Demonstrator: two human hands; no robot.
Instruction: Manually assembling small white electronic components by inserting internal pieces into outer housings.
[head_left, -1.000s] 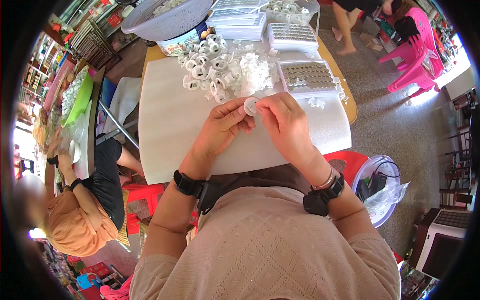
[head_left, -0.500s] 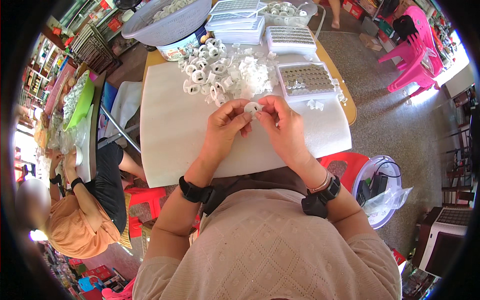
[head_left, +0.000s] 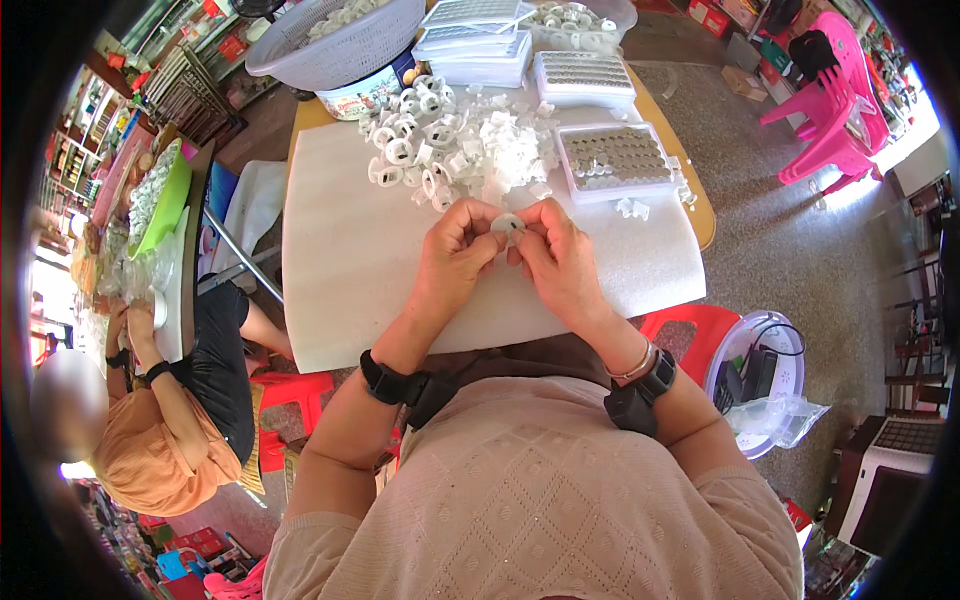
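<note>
A small round white plastic part (head_left: pixel 507 223) with a dark slot in its face is pinched between my two hands, above the white table sheet (head_left: pixel 370 270). My left hand (head_left: pixel 460 252) grips its left side between thumb and fingertips. On the other side, my right hand (head_left: pixel 557 255) holds its right edge with thumb and forefinger, the other fingers curled in. Just beyond my hands lie a heap of white ring-shaped parts (head_left: pixel 400 150) and a pile of small translucent clips (head_left: pixel 505 150). An open tray (head_left: pixel 615 160) with rows of small metallic-looking pieces stands to the right.
Behind the piles are stacked plastic trays (head_left: pixel 470 60), another filled tray (head_left: pixel 585 78), a grey basket (head_left: pixel 340 50) and a clear bowl (head_left: pixel 590 35). A co-worker in an orange top (head_left: pixel 165 450) sits at left. A red stool (head_left: pixel 680 335) and lilac basin (head_left: pixel 755 380) are at right.
Both hands have shifted slightly nearer to me, still holding the round part. The right fingers have drawn in closer around it.
</note>
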